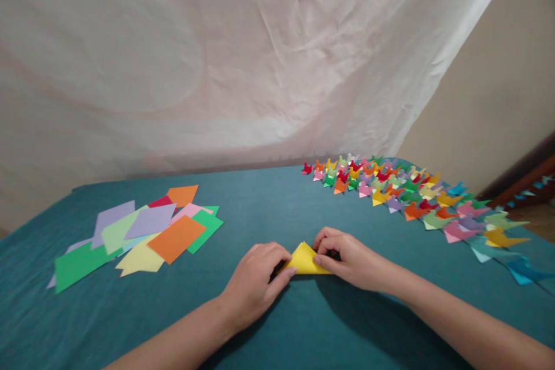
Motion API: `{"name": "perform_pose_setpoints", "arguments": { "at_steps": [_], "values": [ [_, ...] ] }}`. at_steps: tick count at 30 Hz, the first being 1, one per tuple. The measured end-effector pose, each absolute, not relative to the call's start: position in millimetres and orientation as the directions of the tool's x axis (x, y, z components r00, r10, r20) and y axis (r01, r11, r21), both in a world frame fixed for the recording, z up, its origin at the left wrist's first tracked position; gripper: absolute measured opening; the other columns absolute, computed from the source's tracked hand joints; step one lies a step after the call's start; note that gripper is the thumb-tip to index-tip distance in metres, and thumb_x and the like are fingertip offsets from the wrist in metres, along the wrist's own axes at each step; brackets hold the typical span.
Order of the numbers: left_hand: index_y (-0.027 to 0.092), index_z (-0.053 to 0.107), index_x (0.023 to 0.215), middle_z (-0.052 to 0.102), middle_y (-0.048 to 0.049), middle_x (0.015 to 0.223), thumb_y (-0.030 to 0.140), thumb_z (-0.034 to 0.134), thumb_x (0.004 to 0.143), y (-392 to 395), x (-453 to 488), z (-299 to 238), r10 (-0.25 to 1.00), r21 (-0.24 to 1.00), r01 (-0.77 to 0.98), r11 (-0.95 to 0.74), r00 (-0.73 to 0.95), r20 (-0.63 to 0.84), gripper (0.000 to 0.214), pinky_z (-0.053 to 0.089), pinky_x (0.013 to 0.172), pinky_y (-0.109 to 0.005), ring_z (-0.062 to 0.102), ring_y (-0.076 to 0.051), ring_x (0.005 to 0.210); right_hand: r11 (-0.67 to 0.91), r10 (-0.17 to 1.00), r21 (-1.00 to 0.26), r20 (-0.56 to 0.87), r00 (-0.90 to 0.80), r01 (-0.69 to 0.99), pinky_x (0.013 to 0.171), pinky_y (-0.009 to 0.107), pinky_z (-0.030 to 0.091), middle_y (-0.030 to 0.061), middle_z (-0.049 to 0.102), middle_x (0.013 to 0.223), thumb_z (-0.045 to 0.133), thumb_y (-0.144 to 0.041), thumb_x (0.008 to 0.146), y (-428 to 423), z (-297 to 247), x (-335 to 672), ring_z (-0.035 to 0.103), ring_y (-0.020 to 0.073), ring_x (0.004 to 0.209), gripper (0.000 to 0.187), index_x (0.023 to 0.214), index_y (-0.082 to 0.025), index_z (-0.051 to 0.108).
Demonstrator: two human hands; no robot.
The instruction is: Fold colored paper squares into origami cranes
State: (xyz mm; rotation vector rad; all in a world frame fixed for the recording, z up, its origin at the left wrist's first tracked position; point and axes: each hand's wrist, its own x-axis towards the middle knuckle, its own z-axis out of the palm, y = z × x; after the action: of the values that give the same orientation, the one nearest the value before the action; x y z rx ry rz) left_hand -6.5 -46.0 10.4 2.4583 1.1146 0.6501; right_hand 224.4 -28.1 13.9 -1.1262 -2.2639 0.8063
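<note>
A yellow paper (304,258), folded into a triangle, lies flat on the teal tablecloth (260,208) in front of me. My left hand (256,283) is curled with its fingertips pinching the triangle's left corner. My right hand (347,257) presses and pinches the right side of the same paper with bent fingers. The triangle's point faces away from me.
A loose pile of coloured paper squares (143,231) lies at the left. Several small folded paper figures (403,193) stand in rows along the right side, up to the table's right edge. A white sheet (217,58) hangs behind the table.
</note>
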Motion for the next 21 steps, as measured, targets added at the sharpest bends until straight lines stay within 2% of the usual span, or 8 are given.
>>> {"name": "perform_pose_setpoints", "arguments": {
  "at_steps": [3, 6, 11, 14, 21],
  "values": [
    [0.02, 0.051, 0.114, 0.059, -0.007, 0.111, 0.028, 0.049, 0.09, -49, -6, 11, 0.758, 0.466, 0.605, -0.646, 0.579, 0.299, 0.026, 0.044, 0.087, -0.034, 0.054, -0.02, 0.1, 0.484, 0.827, -0.677, 0.147, -0.543, 0.554, 0.071, 0.025, 0.044, 0.0035, 0.06, 0.085, 0.055, -0.017, 0.083, -27, 12, 225, 0.056, 0.0134, 0.079, 0.018, 0.066, -0.016, 0.058],
    [0.019, 0.052, 0.116, 0.057, -0.0085, 0.119, 0.027, 0.046, 0.091, -56, -4, 15, 0.669, 0.357, 0.568, -0.742, 0.669, 0.324, 0.026, 0.042, 0.095, -0.038, 0.052, -0.021, 0.108, 0.493, 0.827, -0.67, 0.162, -0.538, 0.555, 0.071, 0.026, 0.044, 0.0035, 0.059, 0.084, 0.054, -0.015, 0.083, -26, 9, 225, 0.056, 0.0139, 0.079, 0.018, 0.065, -0.016, 0.057],
    [0.015, 0.039, 0.134, 0.046, -0.0122, 0.137, 0.036, 0.048, 0.091, -67, 3, 21, 0.589, 0.244, 0.542, -0.804, 0.781, 0.205, 0.049, 0.035, 0.105, -0.043, 0.041, -0.025, 0.126, 0.498, 0.836, -0.654, 0.189, -0.515, 0.569, 0.074, 0.028, 0.043, 0.0032, 0.057, 0.084, 0.055, -0.014, 0.083, -25, 2, 225, 0.054, 0.0144, 0.081, 0.018, 0.065, -0.016, 0.056],
    [0.013, 0.034, 0.138, 0.037, -0.0143, 0.143, 0.043, 0.05, 0.089, -69, 5, 21, 0.593, 0.238, 0.557, -0.795, 0.797, 0.115, 0.06, 0.032, 0.107, -0.044, 0.035, -0.027, 0.131, 0.498, 0.845, -0.632, 0.201, -0.496, 0.593, 0.075, 0.029, 0.043, 0.0035, 0.056, 0.085, 0.056, -0.015, 0.082, -24, -1, 225, 0.053, 0.0152, 0.083, 0.015, 0.067, -0.016, 0.056],
    [0.012, 0.03, 0.141, 0.029, -0.0133, 0.146, 0.047, 0.045, 0.09, -68, 4, 19, 0.62, 0.271, 0.594, -0.758, 0.784, 0.017, 0.064, 0.03, 0.109, -0.041, 0.029, -0.026, 0.135, 0.502, 0.851, -0.578, 0.201, -0.484, 0.643, 0.076, 0.031, 0.042, 0.0041, 0.054, 0.086, 0.059, -0.016, 0.08, -25, -2, 224, 0.051, 0.017, 0.084, 0.01, 0.07, -0.017, 0.056]
  ]
}}
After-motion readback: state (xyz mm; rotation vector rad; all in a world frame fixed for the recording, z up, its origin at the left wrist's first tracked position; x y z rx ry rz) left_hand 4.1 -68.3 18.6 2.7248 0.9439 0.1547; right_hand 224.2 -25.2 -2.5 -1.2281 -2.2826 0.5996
